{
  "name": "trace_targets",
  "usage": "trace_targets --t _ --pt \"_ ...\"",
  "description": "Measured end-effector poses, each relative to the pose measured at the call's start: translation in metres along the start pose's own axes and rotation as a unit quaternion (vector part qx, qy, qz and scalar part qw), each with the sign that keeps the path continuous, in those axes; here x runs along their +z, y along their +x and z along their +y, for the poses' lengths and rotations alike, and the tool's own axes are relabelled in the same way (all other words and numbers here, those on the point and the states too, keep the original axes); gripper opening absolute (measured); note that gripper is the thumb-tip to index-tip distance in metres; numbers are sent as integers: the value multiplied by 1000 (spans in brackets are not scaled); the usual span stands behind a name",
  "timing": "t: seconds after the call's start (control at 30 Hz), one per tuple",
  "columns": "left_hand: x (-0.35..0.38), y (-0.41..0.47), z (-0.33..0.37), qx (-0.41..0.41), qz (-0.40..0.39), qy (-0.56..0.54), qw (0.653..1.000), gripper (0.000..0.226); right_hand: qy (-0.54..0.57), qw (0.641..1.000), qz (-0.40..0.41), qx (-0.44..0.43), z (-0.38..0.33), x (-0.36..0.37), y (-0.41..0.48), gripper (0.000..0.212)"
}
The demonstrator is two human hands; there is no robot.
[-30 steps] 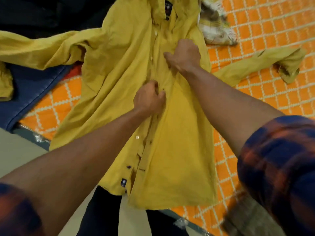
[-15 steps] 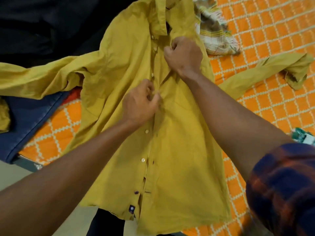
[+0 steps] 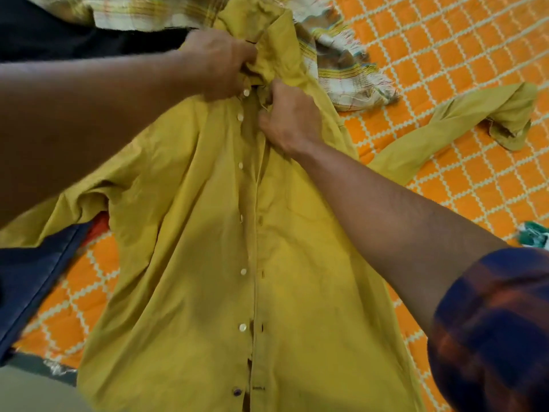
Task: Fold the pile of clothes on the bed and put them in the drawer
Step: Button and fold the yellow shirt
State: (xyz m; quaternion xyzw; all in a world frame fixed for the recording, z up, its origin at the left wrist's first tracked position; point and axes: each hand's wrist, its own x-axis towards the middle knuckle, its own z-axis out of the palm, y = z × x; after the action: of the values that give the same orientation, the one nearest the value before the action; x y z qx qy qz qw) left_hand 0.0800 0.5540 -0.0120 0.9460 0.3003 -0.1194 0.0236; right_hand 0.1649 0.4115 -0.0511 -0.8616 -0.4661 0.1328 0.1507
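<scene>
The mustard shirt [image 3: 208, 263] lies front-up on the orange quilted bedspread [image 3: 445, 40], its lower part running past the bed edge [image 3: 35, 365] at the lower left. Near the collar, the left hand [image 3: 219, 63] has its fingers curled, bunching the button-side placket. The right hand [image 3: 289, 117] pinches the buttonhole side just beside it, fingertips tucked into the cloth. One shirt sleeve [image 3: 475, 120] trails to the right over bare bedspread, where the widest free stretch lies. A fringed plaid cloth [image 3: 341, 66] touches the collar's right side, dark fabric [image 3: 74, 40] crowds the upper left, and a navy garment [image 3: 29, 278] lies partly under the shirt's other sleeve, reaching the bed edge
</scene>
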Motion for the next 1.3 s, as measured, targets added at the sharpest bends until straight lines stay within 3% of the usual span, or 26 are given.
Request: trace_targets --t 0.07,0.13,0.23,0.3,0.43,0.53,0.63,0.73,0.8,0.87,1.0,1.1,1.3 --pt "-5 14 -7 11 -10 8 1000 35 3 1000 -12 15 3 0 10 5" --pt "-8 25 -10 -2 29 -42 999 29 35 999 -3 32 4 0 18 11" --pt "-4 34 -6 -73 67 -213 972 19 147 981 45 121 4 1 31 23" --pt "5 41 -3 -98 69 -222 968 13 175 969 64 161 4 5 34 29" --pt "25 40 6 -75 121 -104 984 28 142 974 56 165 4 17 32 33" --pt "36 31 11 -78 166 -161 970 45 128 977 37 168 1 16 35 35" --pt "41 1 19 -28 209 -214 954 52 158 973 22 168 -4 15 36 38" --pt "46 -46 30 -22 239 -208 948 49 196 975 -22 99 -5 10 23 28" --pt "54 -92 38 -44 236 -212 947 40 169 983 -55 46 -3 7 1 42" --pt "66 -143 48 -49 231 -201 951 31 172 984 -35 36 5 6 -28 50" --pt "95 -249 81 -24 191 -260 946 23 179 980 73 53 13 14 -125 35" --pt "120 -322 107 -17 113 -264 958 21 192 974 83 90 0 24 -221 31" --pt "147 -425 139 -32 22 -261 965 19 202 962 -64 170 -23 33 -376 29"
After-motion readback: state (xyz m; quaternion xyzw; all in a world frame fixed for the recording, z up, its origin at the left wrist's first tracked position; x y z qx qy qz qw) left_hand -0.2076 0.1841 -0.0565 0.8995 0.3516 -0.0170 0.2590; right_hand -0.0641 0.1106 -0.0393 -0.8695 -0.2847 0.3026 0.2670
